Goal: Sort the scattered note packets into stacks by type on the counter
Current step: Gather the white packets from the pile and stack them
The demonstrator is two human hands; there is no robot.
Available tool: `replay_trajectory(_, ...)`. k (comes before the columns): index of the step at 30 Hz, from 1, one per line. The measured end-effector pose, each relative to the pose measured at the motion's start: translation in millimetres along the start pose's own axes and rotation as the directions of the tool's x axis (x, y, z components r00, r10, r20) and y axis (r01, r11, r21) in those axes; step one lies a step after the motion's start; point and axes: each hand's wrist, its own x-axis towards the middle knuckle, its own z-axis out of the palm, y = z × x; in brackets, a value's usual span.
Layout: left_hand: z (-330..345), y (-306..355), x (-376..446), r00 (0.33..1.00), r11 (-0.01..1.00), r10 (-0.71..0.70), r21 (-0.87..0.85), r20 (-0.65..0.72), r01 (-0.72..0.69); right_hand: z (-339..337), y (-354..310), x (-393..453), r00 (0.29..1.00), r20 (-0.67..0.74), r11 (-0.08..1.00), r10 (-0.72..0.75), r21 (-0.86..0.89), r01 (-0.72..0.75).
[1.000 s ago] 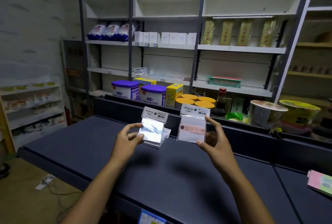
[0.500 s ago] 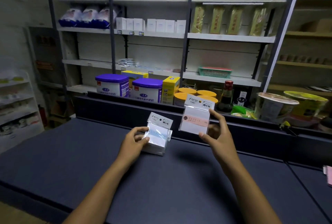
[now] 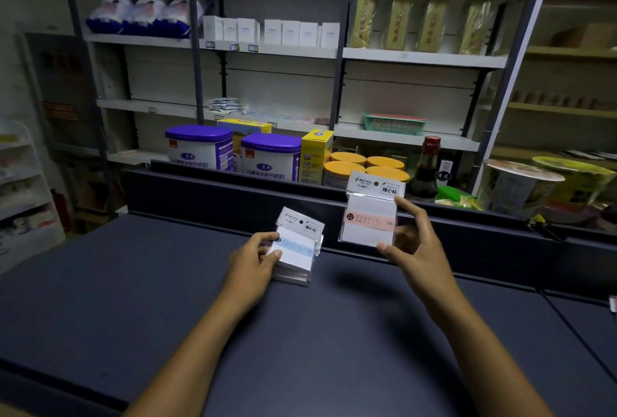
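My left hand (image 3: 254,258) grips a small stack of note packets with a blue band (image 3: 298,248), its lower end down at the dark counter (image 3: 167,299); whether it touches the surface I cannot tell. My right hand (image 3: 412,243) holds one note packet with a pink band (image 3: 369,216) upright in the air, thumb under its lower edge and fingers along its right side. Both packets have white header cards with black print. The pink one hangs higher and to the right of the blue stack.
A raised dark ledge (image 3: 233,182) borders the counter's back. Behind it stand two purple-lidded tins (image 3: 272,156), a yellow box (image 3: 315,154), orange-lidded tubs (image 3: 344,167), a dark sauce bottle (image 3: 427,166) and noodle bowls (image 3: 521,186). Stocked shelves (image 3: 267,50) fill the wall.
My left hand has lowered the blue-banded packets from chest height to the counter. My right hand keeps the pink-banded packet raised. The view has shifted toward the right.
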Motion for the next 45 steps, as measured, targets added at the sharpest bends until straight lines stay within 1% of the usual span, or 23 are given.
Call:
replay_trajectory(3,2,-5,-1,0.998,0.988,0.056,0.144,-0.017,-0.053,0,3,-1,1.0,0.006,1.0,0.002,-0.021,-0.002)
replay_trajectory(5,5,-8,-2,0.996,0.968,0.093,0.235,0.0,-0.091,-1,4,-1,1.0,0.004,0.999,0.011,-0.032,-0.011)
replay_trajectory(7,8,-10,-2,0.995,0.94,0.103,0.325,0.012,-0.101,-1,5,-2,1.0,0.01,0.998,0.026,-0.049,-0.026)
replay_trajectory(9,10,-11,-2,0.996,0.925,0.088,0.369,0.01,-0.086,-1,7,-2,0.999,0.02,0.998,0.031,-0.06,-0.03)
replay_trajectory(12,10,-10,-3,0.997,0.919,0.072,0.387,0.014,-0.071,-1,9,-3,0.999,0.036,0.997,0.039,-0.065,-0.037)
replay_trajectory(14,7,-6,-3,0.996,0.92,0.085,0.382,0.014,-0.084,-3,10,-2,0.998,0.037,0.997,0.054,-0.061,-0.052)
replay_trajectory(16,4,3,-3,0.992,0.926,0.128,0.357,0.002,-0.12,-7,11,-1,0.997,0.034,0.996,0.075,-0.057,-0.073)
replay_trajectory(18,3,17,0,0.98,0.915,0.197,0.358,0.003,-0.185,-10,12,1,0.994,0.039,0.994,0.097,-0.061,-0.095)
replay_trajectory(20,5,34,6,0.965,0.872,0.261,0.419,0.036,-0.252,-12,15,2,0.992,0.053,0.992,0.116,-0.064,-0.112)
replay_trajectory(22,10,46,9,0.951,0.8,0.304,0.526,0.056,-0.287,-13,17,1,0.985,0.078,0.987,0.152,-0.073,-0.146)
replay_trajectory(24,16,46,7,0.939,0.765,0.343,0.575,0.016,-0.289,-13,19,1,0.973,0.123,0.977,0.197,-0.1,-0.185)
replay_trajectory(26,21,40,2,0.936,0.773,0.351,0.569,-0.015,-0.28,-13,23,1,0.956,0.17,0.968,0.238,-0.119,-0.22)
replay_trajectory(30,21,28,2,0.935,0.763,0.356,0.576,0.006,-0.294,-14,28,3,0.919,0.209,0.936,0.335,-0.186,-0.299)
replay_trajectory(34,20,24,3,0.946,0.753,0.324,0.596,0.033,-0.278,-13,32,3,0.888,0.227,0.905,0.399,-0.252,-0.342)
replay_trajectory(39,21,22,3,0.945,0.717,0.318,0.632,0.079,-0.294,-12,37,4,0.881,0.227,0.858,0.415,-0.419,-0.296)
replay_trajectory(45,22,21,3,0.941,0.715,0.327,0.63,0.081,-0.303,-12,47,1,0.898,0.212,0.804,0.387,-0.554,-0.216)
